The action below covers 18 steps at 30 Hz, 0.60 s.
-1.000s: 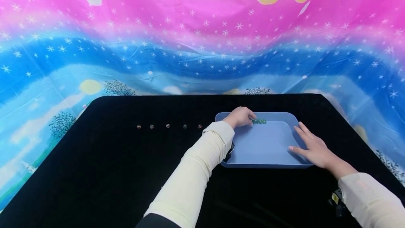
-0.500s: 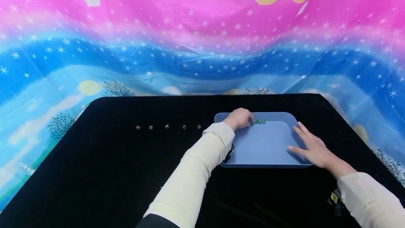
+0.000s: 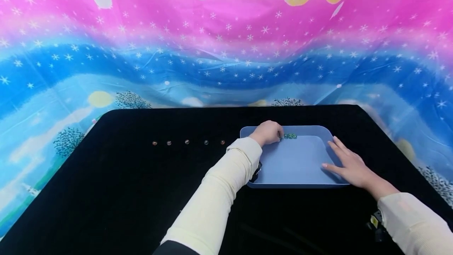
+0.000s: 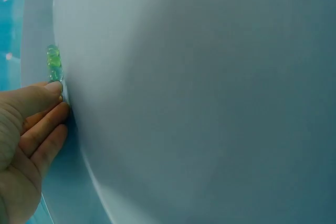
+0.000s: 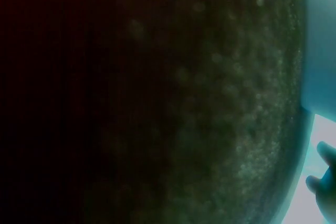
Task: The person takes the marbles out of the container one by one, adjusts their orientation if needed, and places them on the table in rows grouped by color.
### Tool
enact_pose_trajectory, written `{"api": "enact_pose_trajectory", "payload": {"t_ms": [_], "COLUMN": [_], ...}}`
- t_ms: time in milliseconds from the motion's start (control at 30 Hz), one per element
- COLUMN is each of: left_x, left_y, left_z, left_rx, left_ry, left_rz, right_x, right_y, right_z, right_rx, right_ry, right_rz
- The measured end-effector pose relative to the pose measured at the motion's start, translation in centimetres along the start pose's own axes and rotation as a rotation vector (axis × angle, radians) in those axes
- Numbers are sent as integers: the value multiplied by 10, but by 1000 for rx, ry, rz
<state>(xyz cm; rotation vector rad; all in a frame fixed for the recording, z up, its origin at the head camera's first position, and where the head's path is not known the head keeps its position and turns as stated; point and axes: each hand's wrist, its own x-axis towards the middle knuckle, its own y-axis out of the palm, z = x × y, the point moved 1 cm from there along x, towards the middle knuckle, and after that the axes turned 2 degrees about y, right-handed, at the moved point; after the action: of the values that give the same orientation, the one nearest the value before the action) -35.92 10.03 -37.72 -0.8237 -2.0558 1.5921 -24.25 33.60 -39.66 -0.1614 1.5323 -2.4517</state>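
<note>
My left hand (image 3: 268, 132) reaches into a shallow blue tray (image 3: 301, 164), its fingertips at the far wall. In the left wrist view the thumb and fingers (image 4: 44, 129) pinch a small glinting marble (image 4: 61, 98), mostly hidden between them. Right beside the fingertips, a short row of green glass marbles (image 3: 290, 136) lines the foot of that wall. With fingers spread, my right hand (image 3: 348, 165) rests at the tray's right rim. The right wrist view is mostly dark, with the tray's side (image 5: 320, 45) at its right edge.
Left of the tray, several clear marbles (image 3: 187, 142) with orange and dark tints lie spaced in a line on the black cloth (image 3: 116, 184). A painted pink and blue curtain (image 3: 177, 50) hangs behind the table.
My left fingertips have drawn back slightly to the left, so the green marbles show more clearly. The right hand and the tray stay in place.
</note>
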Motion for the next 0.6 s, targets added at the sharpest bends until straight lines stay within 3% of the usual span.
{"api": "enact_pose_trajectory", "payload": {"t_ms": [600], "left_x": [-7], "left_y": [-38], "left_z": [1], "left_rx": [-93], "left_ry": [5], "left_rz": [-22], "right_x": [5], "right_y": [0], "right_z": [3], "right_rx": [-2], "right_ry": [21], "right_rz": [19]}}
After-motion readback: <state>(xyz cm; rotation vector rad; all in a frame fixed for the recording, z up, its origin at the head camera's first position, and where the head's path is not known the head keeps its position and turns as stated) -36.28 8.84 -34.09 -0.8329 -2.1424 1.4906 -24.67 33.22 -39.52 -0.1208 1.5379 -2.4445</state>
